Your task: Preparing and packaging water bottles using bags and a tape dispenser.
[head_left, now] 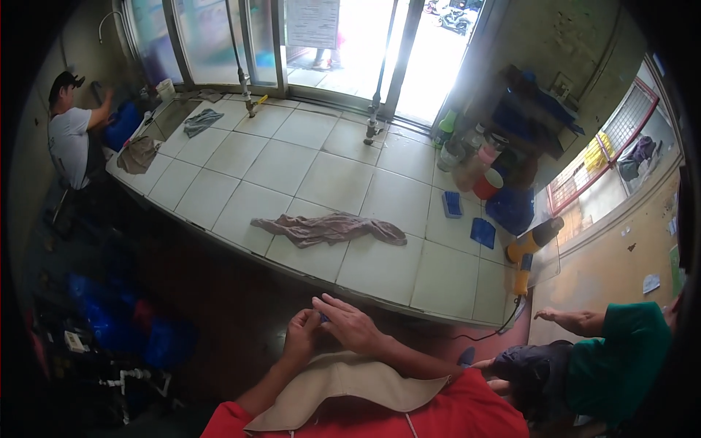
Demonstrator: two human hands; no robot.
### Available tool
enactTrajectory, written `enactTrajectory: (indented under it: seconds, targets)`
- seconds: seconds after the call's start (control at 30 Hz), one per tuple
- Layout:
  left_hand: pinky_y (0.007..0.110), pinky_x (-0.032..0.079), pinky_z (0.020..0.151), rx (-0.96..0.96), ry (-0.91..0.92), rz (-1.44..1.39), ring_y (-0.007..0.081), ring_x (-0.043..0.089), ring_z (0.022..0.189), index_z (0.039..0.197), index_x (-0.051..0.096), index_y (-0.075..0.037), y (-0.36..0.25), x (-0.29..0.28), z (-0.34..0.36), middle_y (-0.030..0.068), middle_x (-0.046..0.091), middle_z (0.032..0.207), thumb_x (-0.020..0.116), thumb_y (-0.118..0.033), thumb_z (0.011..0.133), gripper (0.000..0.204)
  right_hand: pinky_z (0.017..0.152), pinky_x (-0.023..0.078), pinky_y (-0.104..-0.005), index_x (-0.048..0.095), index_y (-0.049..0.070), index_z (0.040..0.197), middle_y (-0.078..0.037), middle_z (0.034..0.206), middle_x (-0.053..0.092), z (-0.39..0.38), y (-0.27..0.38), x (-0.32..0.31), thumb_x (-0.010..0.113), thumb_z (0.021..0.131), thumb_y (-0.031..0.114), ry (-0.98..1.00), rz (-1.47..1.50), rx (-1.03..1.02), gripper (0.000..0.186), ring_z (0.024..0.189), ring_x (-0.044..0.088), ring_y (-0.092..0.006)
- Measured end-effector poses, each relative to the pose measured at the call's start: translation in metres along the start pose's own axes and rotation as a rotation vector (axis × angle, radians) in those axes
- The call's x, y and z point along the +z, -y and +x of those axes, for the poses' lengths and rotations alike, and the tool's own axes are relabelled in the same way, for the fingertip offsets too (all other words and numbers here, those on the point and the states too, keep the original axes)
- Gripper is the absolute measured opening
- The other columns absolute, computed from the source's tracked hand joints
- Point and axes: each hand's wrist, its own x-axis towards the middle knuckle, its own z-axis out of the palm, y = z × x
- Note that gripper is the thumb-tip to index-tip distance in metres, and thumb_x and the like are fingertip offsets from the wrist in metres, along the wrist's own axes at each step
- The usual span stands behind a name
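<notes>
In front of my chest both hands meet, short of the counter's near edge. My left hand [301,337] is closed, its fingertips pinching a small blue thing [323,318] too covered to name. Held flat against it, my right hand [355,326] has its fingers stretched out and close together; its thumb is hidden. Beyond them a crumpled grey-brown cloth [332,229] lies across the white tiled counter [296,175]. Below my wrists, a beige piece of fabric [350,383] with white cords spreads over my red shirt.
A heat gun [531,244] with a trailing cord lies at the counter's right end, beside blue sponges [453,205], bottles [445,130] and a red cup [488,183]. Two upright pipes stand at the back. One person [71,135] works far left; another in green [621,361] is near right.
</notes>
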Motion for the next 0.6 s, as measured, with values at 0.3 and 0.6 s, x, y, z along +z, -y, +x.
enactTrajectory:
  seconds: [0.3, 0.6]
  targets:
    - [0.019, 0.044, 0.074, 0.016, 0.114, -0.006, 0.0075, 0.056, 0.079, 0.107, 0.066, -0.002, 0.011, 0.018, 0.046, 0.0049, 0.067, 0.094, 0.063, -0.015, 0.097, 0.017, 0.1, 0.049, -0.0334, 0.054, 0.004, 0.139, -0.014, 0.133, 0.062, 0.009, -0.028, -0.057, 0.07, 0.088, 0.013, 0.108, 0.42, 0.116, 0.054, 0.123, 0.059, -0.0287]
    - [0.021, 0.045, 0.075, 0.108, 0.043, 0.301, 0.0079, 0.058, 0.08, 0.101, 0.069, -0.001, 0.003, 0.124, 0.07, 0.0055, 0.069, 0.094, 0.062, -0.015, 0.097, 0.016, 0.082, 0.054, -0.0314, 0.068, 0.001, 0.118, -0.012, 0.119, 0.07, 0.006, -0.09, -0.097, 0.07, 0.088, 0.011, -0.168, 0.438, -0.014, 0.031, 0.096, 0.069, -0.0235]
